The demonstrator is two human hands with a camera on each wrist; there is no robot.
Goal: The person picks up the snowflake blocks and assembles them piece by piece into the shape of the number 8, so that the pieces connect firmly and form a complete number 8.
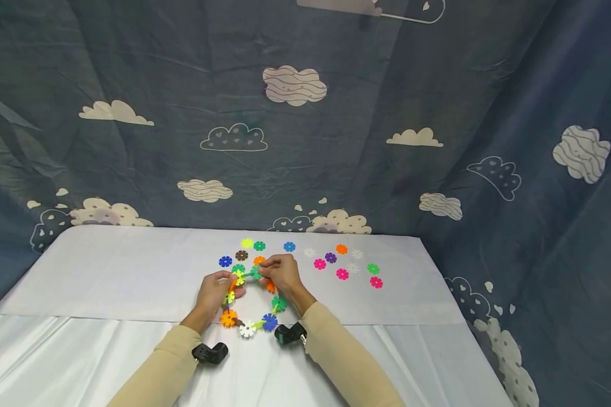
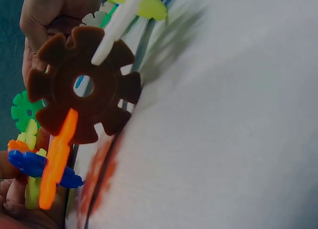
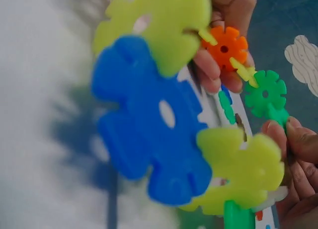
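Observation:
A ring-like chain of interlocking flower-shaped plastic discs hangs between the two hands, with a white disc (image 1: pixel 247 329) and a blue disc (image 1: pixel 270 322) on its near side. On the left, the left hand (image 1: pixel 214 294) grips the chain by an orange disc (image 3: pixel 224 49). The right hand (image 1: pixel 284 274) pinches a green disc (image 3: pixel 277 114), which is slotted into another green disc (image 3: pixel 266 94). A brown disc (image 2: pixel 114 100) stands close to the left wrist camera, joined to white and orange ones. The right fingers hide part of the chain, so I cannot tell whether it is closed there.
Several loose discs lie on the white table (image 1: pixel 132 271) beyond the hands, among them a dark blue one (image 1: pixel 226 261) and a brown one (image 1: pixel 241 255). Farther right are a purple disc (image 1: pixel 331 258) and a pink disc (image 1: pixel 376 282). A cloud-printed curtain (image 1: pixel 336 141) surrounds the table.

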